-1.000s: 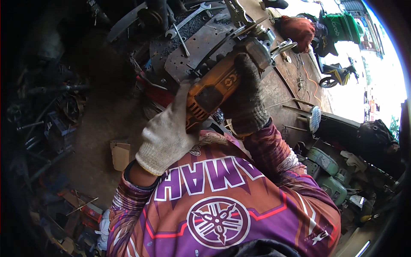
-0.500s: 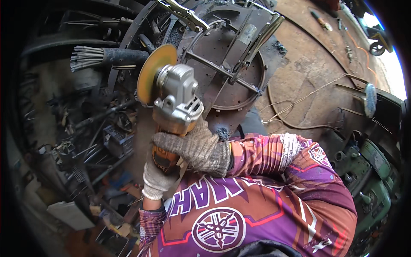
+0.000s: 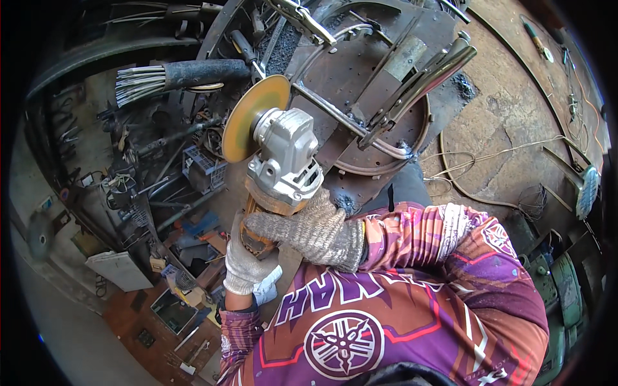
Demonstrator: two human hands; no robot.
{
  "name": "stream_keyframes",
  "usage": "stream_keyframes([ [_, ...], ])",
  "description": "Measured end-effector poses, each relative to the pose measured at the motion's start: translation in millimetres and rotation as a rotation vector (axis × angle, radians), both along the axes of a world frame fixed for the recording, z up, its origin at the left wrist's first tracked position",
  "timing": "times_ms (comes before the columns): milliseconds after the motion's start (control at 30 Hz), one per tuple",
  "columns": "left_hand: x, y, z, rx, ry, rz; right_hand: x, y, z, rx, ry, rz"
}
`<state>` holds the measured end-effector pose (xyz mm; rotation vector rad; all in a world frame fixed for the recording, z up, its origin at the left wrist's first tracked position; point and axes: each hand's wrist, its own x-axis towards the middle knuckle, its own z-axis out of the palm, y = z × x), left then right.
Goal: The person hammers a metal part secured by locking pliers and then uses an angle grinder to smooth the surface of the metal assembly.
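From here I see the grinder [image 3: 285, 154] pointing head-forward, long axis leaning slightly right, steeper than a second ago, left hand [image 3: 246, 265] and right hand [image 3: 315, 230] clamped round it.

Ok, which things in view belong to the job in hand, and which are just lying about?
Likely the job's:
angle grinder, held by left hand and right hand
locking pliers
metal ring

Apparently lying about:
rods in a black tube
crate
white panel
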<state>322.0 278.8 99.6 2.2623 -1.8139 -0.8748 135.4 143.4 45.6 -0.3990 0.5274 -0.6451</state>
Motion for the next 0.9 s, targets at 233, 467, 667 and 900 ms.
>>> stream_keyframes([
  [233, -10.9, -1.2, 10.5, 0.027, -0.068, 0.077, -2.5, -3.1, 0.3, 0.032, -0.036, 0.035],
  [467, -11.8, -5.2, 15.0, 0.043, -0.058, 0.041, -5.1, -8.3, 0.2, 0.008, -0.031, 0.037],
  [667, -19.2, -13.1, 21.8, 0.038, -0.127, -0.044, -9.7, -15.1, 4.5, -0.021, -0.005, 0.018],
  [900, -19.8, -13.3, 25.8, 0.044, -0.137, -0.057, -4.4, -8.2, 6.0, 0.048, -0.003, 0.023],
])
